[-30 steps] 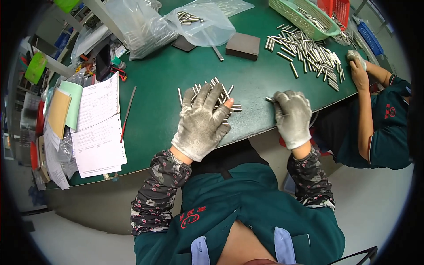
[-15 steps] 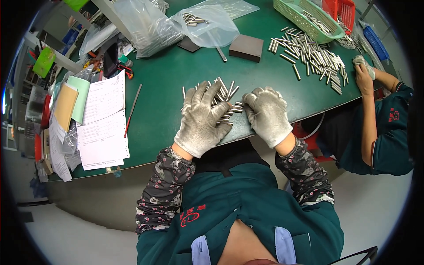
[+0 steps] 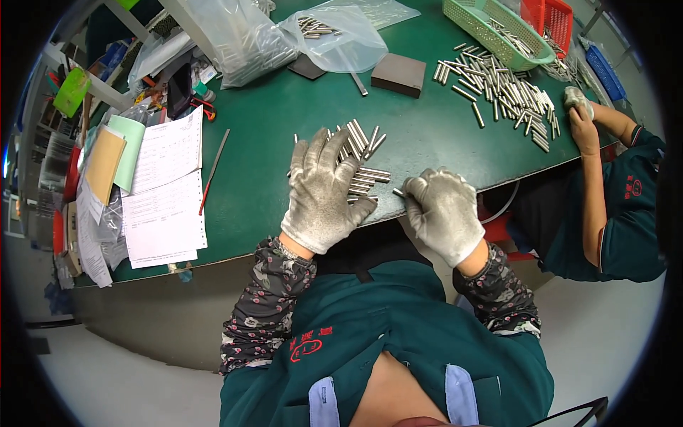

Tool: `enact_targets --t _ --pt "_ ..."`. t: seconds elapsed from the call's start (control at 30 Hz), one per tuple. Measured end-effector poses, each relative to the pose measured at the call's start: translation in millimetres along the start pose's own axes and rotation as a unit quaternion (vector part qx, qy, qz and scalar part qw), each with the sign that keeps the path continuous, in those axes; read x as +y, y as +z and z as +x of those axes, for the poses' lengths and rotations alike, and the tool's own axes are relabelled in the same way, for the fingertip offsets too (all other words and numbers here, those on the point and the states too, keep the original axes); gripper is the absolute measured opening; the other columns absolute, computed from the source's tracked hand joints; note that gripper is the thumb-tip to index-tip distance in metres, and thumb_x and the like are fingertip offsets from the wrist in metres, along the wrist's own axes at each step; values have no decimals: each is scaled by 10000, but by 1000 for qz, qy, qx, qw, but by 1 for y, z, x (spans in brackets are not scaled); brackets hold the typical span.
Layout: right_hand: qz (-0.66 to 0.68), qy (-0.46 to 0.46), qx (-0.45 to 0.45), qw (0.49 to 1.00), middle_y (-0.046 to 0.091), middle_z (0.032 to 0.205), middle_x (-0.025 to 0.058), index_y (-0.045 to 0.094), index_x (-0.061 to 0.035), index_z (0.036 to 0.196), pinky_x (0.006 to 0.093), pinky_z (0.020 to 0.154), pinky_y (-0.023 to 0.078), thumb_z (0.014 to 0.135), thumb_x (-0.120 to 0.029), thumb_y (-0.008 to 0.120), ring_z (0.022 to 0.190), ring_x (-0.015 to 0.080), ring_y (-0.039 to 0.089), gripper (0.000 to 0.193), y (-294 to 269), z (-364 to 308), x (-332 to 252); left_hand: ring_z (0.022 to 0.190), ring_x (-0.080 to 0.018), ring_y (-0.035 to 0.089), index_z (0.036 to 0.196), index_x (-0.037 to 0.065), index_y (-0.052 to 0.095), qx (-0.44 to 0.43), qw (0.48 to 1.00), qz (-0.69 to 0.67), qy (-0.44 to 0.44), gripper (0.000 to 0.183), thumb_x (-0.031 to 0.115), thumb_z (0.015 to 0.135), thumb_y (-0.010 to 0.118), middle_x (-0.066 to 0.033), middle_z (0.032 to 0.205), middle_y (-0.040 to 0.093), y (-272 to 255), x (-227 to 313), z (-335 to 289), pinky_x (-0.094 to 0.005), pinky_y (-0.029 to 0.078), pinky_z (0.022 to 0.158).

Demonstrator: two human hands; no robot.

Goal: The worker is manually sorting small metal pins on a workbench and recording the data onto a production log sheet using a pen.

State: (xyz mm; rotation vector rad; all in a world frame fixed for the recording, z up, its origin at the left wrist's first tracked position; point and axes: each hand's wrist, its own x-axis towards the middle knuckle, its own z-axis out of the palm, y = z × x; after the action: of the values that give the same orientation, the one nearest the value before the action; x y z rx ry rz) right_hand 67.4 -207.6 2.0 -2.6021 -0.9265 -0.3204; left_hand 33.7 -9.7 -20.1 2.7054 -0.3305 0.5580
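Metal rod (image 3: 398,192) at the right fingertips, drawn off from the near pile

1 end of the rod showed at the closed thumb and fingers of the right hand (image 3: 445,213), which seemed to pinch it; the glove hid the rest. 0.5 seconds earlier those fingers had been right beside the near pile (image 3: 373,172); now they were apart from it, closer to the edge of the green table (image 3: 249,178). That suggested work on single rods, the pile kept together by the other hand.

The left hand (image 3: 320,186) had scarcely shifted: palm down, fingers extended and slightly apart, with rods poking out past their tips and beside the thumb.

Well beyond the left fingertips lay a translucent bag (image 3: 348,57) and a grey-brown block (image 3: 398,75). Beyond the right fingers spread a larger pile (image 3: 509,96), then a pale green basket (image 3: 480,39). Left of the left fingers were a thin strip (image 3: 215,171) and printed sheets (image 3: 167,206). Farther right of the right fingers, a co-worker (image 3: 629,192) sat with 2 hands together, 1 gloved.
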Motion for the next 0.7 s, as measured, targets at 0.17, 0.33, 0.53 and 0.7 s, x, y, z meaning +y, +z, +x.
enact_targets --t 0.17,0.33,0.53,0.7 --pt "-2 5 14 1000 584 737 100 628 -86 808 429 650 464 732 -107 587 751 305 581 89 11 13 -3 1256 -418 365 1031 59 595 0 1000 -1 12 603 313 530 814 -193 1348 403 -3 1 0 -592 237 1057" --pt "19 67 14 997 607 760 113 606 -76 802 437 694 486 744 -142 575 783 309 619 93 21 26 -5 1274 -411 345 1030 83 603 -33 999 -17 27 597 335 529 807 -174 1362 395 -3 -1 -3 -587 208 1071" --pt "105 70 -9 992 621 782 118 628 -84 963 439 700 484 760 -123 575 790 313 616 214 19 36 -11 1295 -372 323 1056 98 629 -48 997 -29 60 541 317 586 780 -141 1353 395 -5 -7 -7 -583 187 1084" --pt "59 -1 -55 997 581 779 105 626 -103 1068 442 679 475 758 -110 587 767 311 593 312 14 32 -6 1309 -374 310 1001 100 654 -54 997 -53 26 454 269 594 760 -135 1366 389 -16 -13 -11 -583 189 1087"
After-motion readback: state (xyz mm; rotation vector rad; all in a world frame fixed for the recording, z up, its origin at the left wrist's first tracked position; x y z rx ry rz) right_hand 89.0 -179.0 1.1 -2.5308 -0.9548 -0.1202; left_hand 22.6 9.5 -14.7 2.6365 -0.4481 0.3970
